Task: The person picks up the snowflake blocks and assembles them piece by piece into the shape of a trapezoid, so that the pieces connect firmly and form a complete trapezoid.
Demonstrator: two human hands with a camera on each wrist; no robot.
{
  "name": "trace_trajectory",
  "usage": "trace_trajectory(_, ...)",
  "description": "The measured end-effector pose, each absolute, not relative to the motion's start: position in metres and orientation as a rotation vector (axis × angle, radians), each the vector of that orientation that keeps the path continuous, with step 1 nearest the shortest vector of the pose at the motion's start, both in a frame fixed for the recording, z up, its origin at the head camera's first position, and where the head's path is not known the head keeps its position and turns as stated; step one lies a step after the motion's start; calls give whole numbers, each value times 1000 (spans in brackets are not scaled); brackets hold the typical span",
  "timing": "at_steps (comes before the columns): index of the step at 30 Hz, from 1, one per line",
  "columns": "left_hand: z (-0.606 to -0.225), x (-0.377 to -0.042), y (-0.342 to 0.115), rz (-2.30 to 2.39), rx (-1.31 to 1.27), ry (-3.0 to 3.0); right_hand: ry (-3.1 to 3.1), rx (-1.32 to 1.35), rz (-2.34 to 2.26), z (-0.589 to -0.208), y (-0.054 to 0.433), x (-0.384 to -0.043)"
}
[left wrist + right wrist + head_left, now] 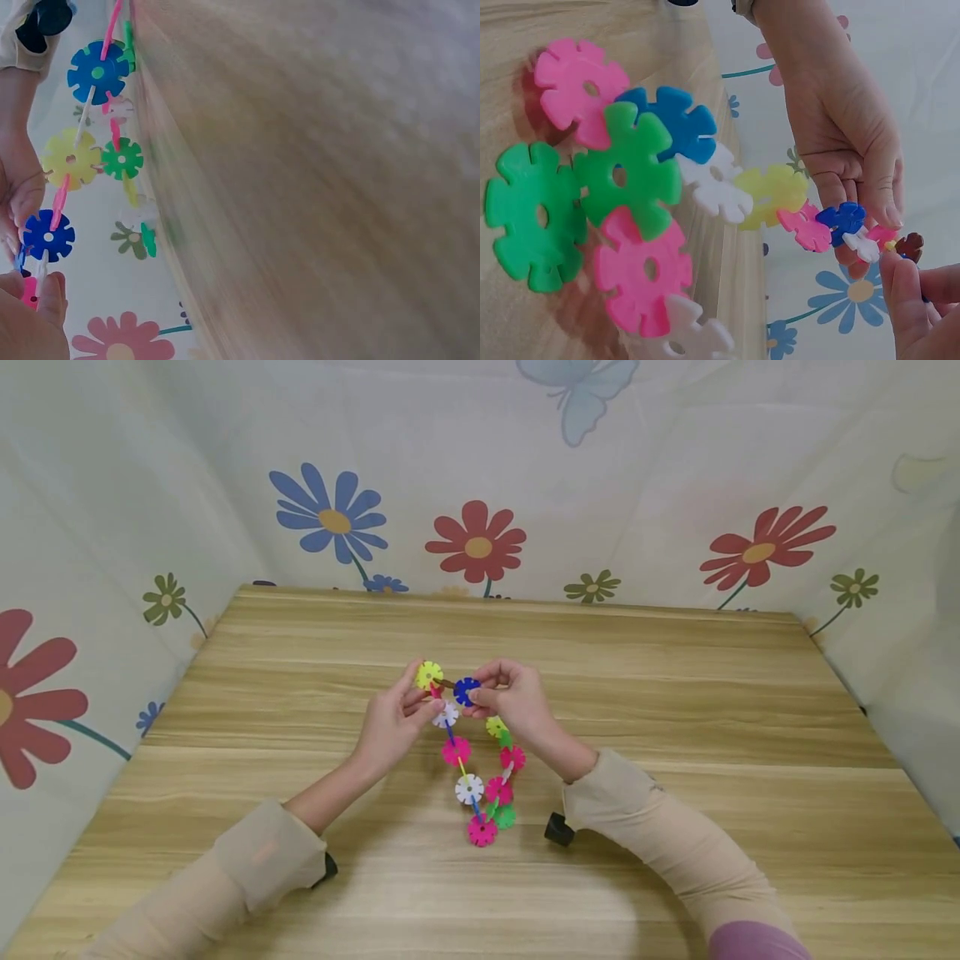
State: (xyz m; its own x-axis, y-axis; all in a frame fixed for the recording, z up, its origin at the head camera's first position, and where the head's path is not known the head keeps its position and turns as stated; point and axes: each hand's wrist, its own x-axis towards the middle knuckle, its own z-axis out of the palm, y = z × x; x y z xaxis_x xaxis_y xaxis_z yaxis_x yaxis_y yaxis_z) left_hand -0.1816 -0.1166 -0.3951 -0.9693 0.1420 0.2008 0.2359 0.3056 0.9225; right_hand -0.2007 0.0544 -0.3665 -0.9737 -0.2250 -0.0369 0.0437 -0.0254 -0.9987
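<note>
A chain of notched plastic discs (456,750), linked slot to slot in pink, white, yellow, green and blue, hangs from my hands in a loop. My left hand (393,718) pinches it near the top, thumb by a white disc (446,714), fingers behind a yellow disc (429,675). Between thumb and fingers, my right hand (517,697) holds a dark blue disc (467,692). A brown disc (910,247), seen nearly edge-on in the head view, lies between yellow and blue. Whether blue and brown are joined is unclear. The chain's other end, in yellow and green, hangs below my right hand.
A wood-grain table (675,693) spreads under both hands. Behind and beside it hangs a white cloth (652,485) printed with flowers and a butterfly. A black piece (558,829) shows at the right cuff, another (326,870) at the left cuff.
</note>
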Motion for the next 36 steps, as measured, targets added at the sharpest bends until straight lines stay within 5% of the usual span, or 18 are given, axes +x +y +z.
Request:
trace_trajectory(22, -377, -186, -109, -1889, -369, -2572, 2064, -378, -2087, -372, 73, -208)
trace_trajectory(36, -373, -192, -115, -1730, -699, -2810, 2082, -582, -1776, -372, 76, -208)
